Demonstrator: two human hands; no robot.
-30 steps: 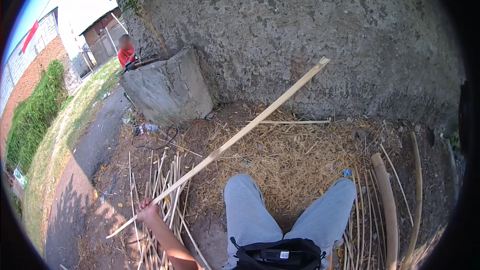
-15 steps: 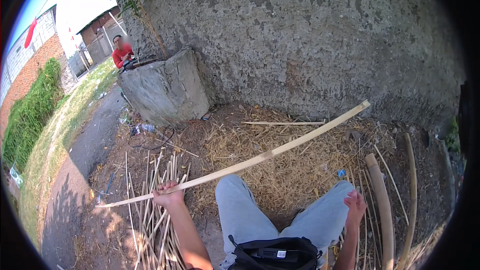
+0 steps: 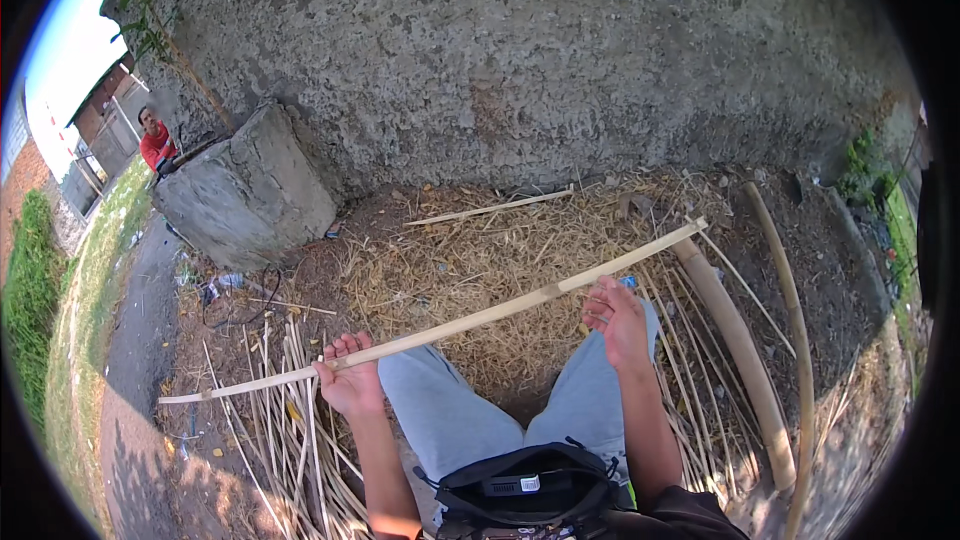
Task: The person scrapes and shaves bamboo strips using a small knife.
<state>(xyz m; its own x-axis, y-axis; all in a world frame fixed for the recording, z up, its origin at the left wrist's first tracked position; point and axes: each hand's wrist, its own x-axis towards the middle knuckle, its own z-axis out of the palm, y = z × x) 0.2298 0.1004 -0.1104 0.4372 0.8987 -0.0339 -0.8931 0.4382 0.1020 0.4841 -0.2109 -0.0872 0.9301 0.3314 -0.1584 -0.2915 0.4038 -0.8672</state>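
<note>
A long, pale split bamboo strip [image 3: 480, 317] slants across in front of me above my knees, its right end higher and farther off. My left hand [image 3: 352, 385] grips it toward its left end, with the thumb and fingers around it. Just below the strip's right half is my right hand [image 3: 620, 325], fingers curled in. Something small and thin seems to lie between these fingers, but I cannot make out what; whether this hand touches the strip is unclear too.
Many thin bamboo strips [image 3: 290, 430] lie piled at my left, with more [image 3: 690, 380] at my right beside a thick bamboo pole [image 3: 735, 350] and a thinner pole [image 3: 782, 290]. Shavings [image 3: 450, 265] cover the ground before a rough wall [image 3: 520, 70]. A person in red [image 3: 157, 145] is behind a concrete planter [image 3: 250, 190].
My right hand has risen from beside my right knee to just under the strip. The strip's right end sits a little lower in view. The view has turned rightward.
</note>
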